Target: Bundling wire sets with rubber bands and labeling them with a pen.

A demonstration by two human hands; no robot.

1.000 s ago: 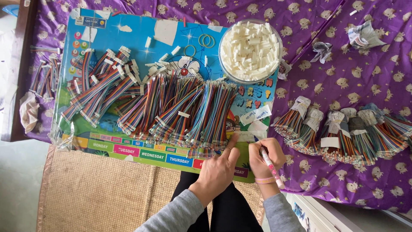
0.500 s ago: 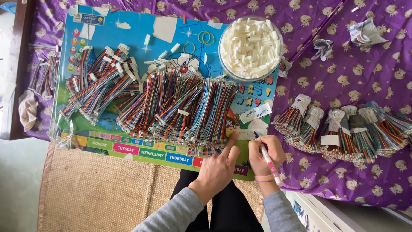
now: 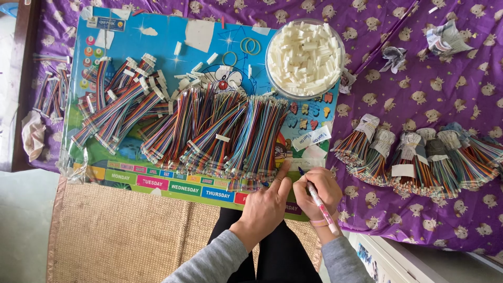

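Gripping a pink-and-white pen (image 3: 320,205), the right hand (image 3: 317,191) sets its tip on a white paper slip (image 3: 313,162), mostly hidden beneath the fingers. Beside it, the left hand (image 3: 268,202) lies flat and holds nothing, fingertips at the loose coloured wires (image 3: 220,136). Two white labels (image 3: 313,139) sit just above; paper-wrapped bundles (image 3: 419,157) run rightward, cut off at the edge.

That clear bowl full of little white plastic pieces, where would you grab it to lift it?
Grip the clear bowl by its rim, one hand on each side, fingers under the lip. It is round, wide and heaped with white connectors, so a one-sided pinch would likely tip it. Come from the right side over the purple cloth; wire bundles crowd its left and near side.
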